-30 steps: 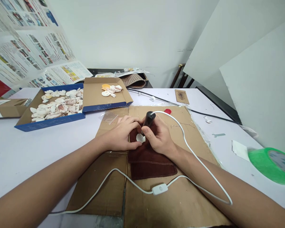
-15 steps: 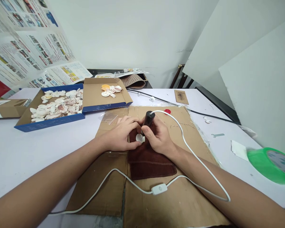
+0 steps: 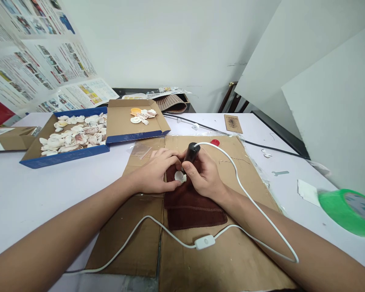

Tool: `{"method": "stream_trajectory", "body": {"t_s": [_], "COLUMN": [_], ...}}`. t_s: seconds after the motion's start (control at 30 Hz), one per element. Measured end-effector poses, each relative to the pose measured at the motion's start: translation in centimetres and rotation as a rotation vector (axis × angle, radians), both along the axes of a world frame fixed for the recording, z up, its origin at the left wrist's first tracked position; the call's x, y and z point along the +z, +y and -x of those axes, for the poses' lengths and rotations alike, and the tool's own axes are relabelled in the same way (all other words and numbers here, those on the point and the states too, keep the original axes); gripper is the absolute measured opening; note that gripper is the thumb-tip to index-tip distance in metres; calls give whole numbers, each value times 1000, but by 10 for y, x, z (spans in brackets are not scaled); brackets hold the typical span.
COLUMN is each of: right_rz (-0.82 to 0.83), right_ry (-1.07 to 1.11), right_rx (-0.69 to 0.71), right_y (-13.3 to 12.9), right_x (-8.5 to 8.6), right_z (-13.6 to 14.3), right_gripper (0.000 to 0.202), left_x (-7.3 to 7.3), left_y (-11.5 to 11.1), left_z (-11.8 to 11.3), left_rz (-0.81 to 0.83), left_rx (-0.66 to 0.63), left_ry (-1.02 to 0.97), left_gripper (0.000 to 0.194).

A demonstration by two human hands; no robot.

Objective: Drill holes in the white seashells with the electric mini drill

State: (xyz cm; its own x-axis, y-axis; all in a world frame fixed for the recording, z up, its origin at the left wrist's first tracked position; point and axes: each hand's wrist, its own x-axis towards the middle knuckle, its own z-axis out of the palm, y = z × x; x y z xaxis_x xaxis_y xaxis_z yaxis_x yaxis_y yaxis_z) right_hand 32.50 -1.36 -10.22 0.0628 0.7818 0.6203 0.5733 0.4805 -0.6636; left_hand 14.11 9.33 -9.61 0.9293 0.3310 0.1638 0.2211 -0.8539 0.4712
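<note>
Here, a small white shell [image 3: 179,176] is pinned by the fingertips of the left hand [image 3: 153,173] against a dark red cloth [image 3: 191,202], directly between both hands. A black pen-shaped tool [image 3: 191,152] is gripped in the closed right hand [image 3: 204,175], its tip hidden at the shell. Its white cord [image 3: 249,198] is looped past the right wrist to an inline switch [image 3: 205,242] nearer the body. Beyond the left hand, a blue-edged box of shells [image 3: 69,136] is set on the tabletop [image 3: 15,190].
</note>
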Motion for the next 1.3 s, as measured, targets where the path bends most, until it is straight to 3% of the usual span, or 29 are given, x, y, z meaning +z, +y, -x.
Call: {"method": "stream_trajectory", "body": {"t_s": [1.3], "right_rz": [-29], "right_ry": [70], "right_rx": [-16], "right_y": [0], "right_x": [-5], "right_z": [1], "right_gripper": [35], "left_x": [-2], "left_y": [1], "left_z": [1], "left_rz": [6], "left_rx": [4], "left_ry": [-13], "left_gripper": [29]}}
